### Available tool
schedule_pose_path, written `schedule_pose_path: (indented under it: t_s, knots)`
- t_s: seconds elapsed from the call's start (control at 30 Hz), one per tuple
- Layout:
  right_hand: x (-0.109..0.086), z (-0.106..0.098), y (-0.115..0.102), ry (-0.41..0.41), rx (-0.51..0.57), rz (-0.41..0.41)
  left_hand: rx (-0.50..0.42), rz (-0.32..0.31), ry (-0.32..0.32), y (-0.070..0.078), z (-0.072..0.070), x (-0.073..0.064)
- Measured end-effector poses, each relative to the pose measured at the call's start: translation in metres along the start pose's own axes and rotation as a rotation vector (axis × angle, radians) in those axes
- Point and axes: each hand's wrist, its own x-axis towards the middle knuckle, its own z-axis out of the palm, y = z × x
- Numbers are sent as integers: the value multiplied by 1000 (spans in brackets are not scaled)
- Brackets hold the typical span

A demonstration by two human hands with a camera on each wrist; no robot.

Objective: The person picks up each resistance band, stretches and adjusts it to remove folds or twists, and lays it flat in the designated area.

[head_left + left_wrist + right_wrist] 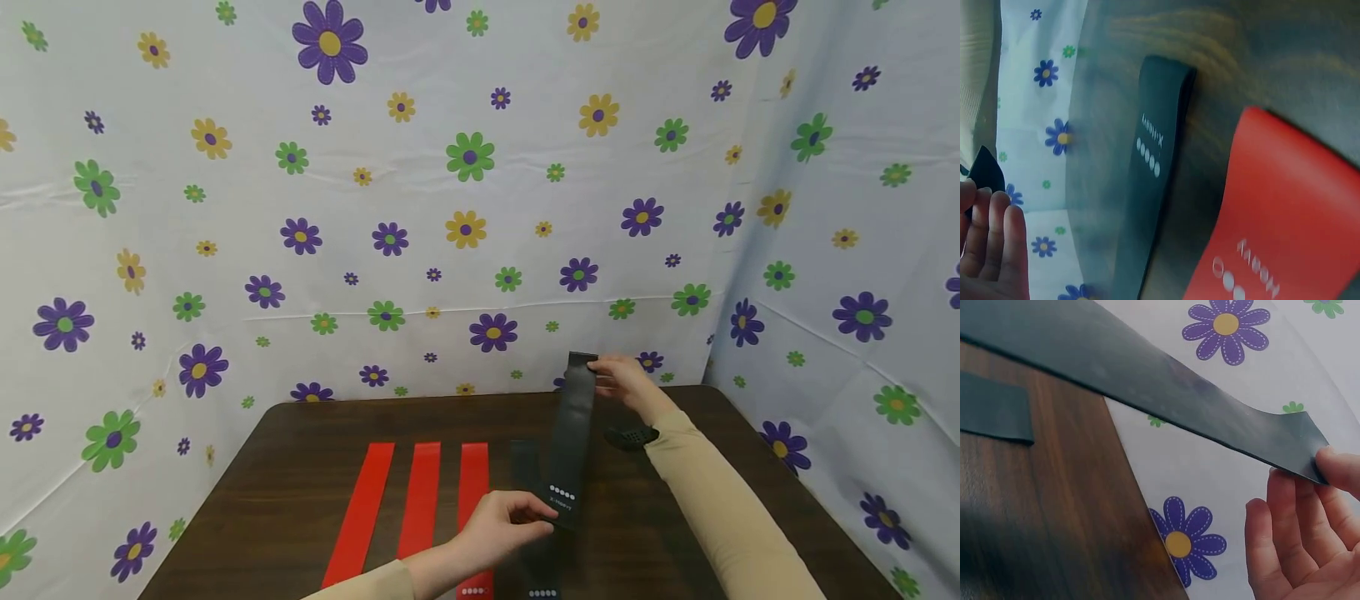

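Note:
A black exercise band (573,429), with white dots and lettering near its lower end, is stretched out above the table between both hands. My left hand (501,527) pinches the near end between thumb and fingers; a corner of it shows at the left edge of the left wrist view. Up at the far end, my right hand (628,385) pinches the band (1179,394) between thumb and fingertips. Beneath it, a second black band (1147,169), marked X-Heavy, lies flat on the table, partly covered by the left hand and the held band in the head view.
Left of the black bands lie three red bands, the left one (367,492), the middle one (422,492) and the right one (473,475), side by side on the dark wooden table (300,467). A flower-patterned cloth (420,208) hangs behind the table and along its right side.

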Motion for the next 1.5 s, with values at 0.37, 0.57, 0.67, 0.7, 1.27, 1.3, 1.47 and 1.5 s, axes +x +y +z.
schedule_pose_path:
  t_s: [0.37, 0.57, 0.67, 0.7, 1.27, 1.3, 1.47, 1.5]
  knots:
    - [1, 2, 18, -51, -105, -2, -160, -30, -72, -8, 33, -6]
    - [1, 6, 29, -67, -193, 6, -209, -85, -103, -9, 49, -8]
    - [2, 6, 35, -77, -220, 22, -229, -139, -101, -7, 55, -9]
    - [2, 6, 36, -75, -229, 27, -232, -158, -99, -7, 57, -9]
    - [-4, 1, 66, -70, -322, 91, -299, -261, -134, -19, 77, -14]
    - [-5, 0, 67, -70, -317, 92, -307, -263, -133, -20, 78, -14]
    - [-6, -1, 72, -77, -309, 97, -314, -281, -143, -24, 83, -15]
    - [-7, 0, 73, -73, -309, 102, -313, -290, -146, -25, 84, -15]
